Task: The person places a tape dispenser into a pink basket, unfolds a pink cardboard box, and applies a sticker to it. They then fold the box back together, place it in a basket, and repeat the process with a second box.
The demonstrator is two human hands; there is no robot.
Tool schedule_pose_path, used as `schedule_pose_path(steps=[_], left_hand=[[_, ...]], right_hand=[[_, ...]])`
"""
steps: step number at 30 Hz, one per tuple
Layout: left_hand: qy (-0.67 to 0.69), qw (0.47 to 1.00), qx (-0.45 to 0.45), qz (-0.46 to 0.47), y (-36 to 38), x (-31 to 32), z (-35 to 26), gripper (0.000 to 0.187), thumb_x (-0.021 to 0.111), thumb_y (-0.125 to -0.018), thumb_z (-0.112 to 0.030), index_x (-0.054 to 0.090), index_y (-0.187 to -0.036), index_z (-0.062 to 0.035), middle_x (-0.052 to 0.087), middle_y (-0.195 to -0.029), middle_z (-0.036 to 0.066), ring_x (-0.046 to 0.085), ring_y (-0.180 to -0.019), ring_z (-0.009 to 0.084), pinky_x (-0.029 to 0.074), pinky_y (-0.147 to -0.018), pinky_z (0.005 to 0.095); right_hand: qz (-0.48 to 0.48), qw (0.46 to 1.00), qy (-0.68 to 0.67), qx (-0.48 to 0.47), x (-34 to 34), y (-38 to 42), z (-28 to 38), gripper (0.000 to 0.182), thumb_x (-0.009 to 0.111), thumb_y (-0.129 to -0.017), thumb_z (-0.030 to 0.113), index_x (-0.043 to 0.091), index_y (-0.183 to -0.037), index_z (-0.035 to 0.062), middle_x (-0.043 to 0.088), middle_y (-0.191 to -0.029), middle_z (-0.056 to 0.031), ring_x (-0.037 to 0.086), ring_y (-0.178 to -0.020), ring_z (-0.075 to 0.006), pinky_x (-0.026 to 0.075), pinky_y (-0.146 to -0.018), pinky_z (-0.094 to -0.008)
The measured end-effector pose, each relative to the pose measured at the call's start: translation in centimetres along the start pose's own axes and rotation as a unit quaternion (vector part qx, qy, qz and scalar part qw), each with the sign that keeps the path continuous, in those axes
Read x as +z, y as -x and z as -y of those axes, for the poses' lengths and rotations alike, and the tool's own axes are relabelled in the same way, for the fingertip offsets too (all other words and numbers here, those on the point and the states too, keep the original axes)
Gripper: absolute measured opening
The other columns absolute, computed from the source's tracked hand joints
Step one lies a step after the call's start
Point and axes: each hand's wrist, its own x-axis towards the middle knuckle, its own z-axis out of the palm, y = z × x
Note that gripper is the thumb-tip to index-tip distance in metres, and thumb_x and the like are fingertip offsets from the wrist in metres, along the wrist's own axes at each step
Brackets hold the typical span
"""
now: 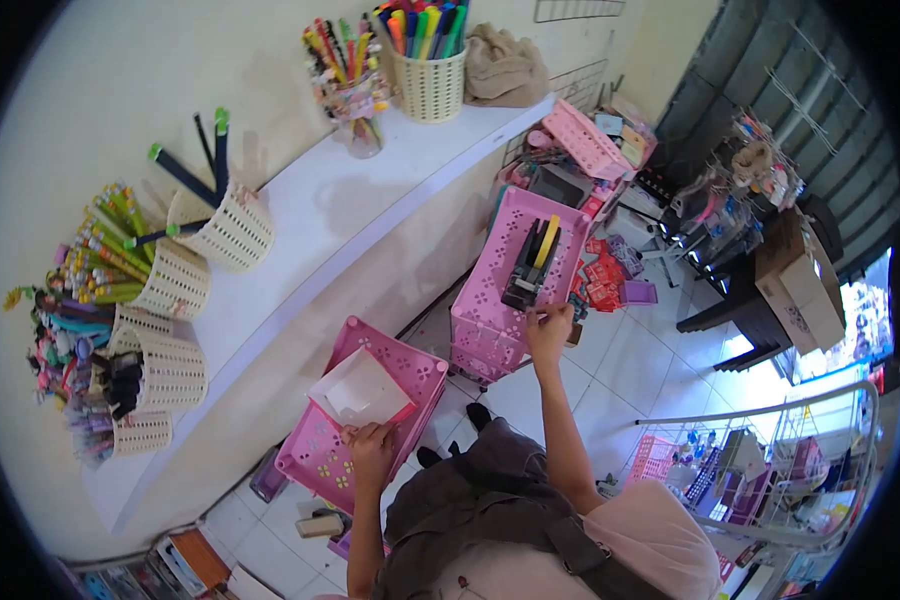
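Note:
My left hand [370, 450] is closed at the near edge of a shallow white box [360, 388] with a pink-red side. That box sits tilted on the top of a low pink plastic rack [305, 462] with flower-shaped holes. Fingers bent together, my right hand [550, 332] is at the near right corner of a taller pink rack [482, 318]; whatever is between the fingertips is too small to make out. On top of this taller rack lies a black tape dispenser [523, 285] with a yellow roll [548, 242].
Along the wall, a white shelf [305, 235] carries cream baskets [232, 232] of pens and pencils, plus a brown cloth [505, 68]. Red packets [602, 280] and a purple basket [638, 292] lie on the tiled floor. A wire rack [770, 415] stands at right, below a cardboard box [798, 275].

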Motion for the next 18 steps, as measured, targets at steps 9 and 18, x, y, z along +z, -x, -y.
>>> schedule_pose_path(steps=[9, 18], left_hand=[[-0.073, 0.992, -0.097, 0.027, 2.1, -1.4, 0.0, 0.02, 0.061, -0.062, -0.011, 0.058, -0.082, -0.012, 0.055, -0.08, 0.003, 0.053, -0.076, 0.0179, 0.026, -0.077, 0.0373], [0.086, 0.928, -0.276, -0.236, 5.3, -3.3, -0.8, 0.037, 0.059, -0.061, -0.002, 0.047, -0.096, -0.0036, 0.042, -0.103, 0.015, 0.04, -0.098, 0.0301, 0.031, -0.084, 0.0366]], right_hand=[[0.57, 0.739, -0.231, -0.275, -3.6, 4.1, 15.1, 0.012, 0.062, -0.066, 0.007, 0.057, -0.076, 0.0064, 0.044, -0.078, -0.006, 0.047, -0.062, -0.0168, 0.039, -0.05, -0.0242], [0.749, 0.495, 0.0, -0.441, 8.0, 11.3, 15.7, 0.01, 0.062, -0.061, 0.011, 0.057, -0.068, 0.0067, 0.052, -0.079, -0.0132, 0.053, -0.077, -0.0282, 0.043, -0.067, -0.0361]])
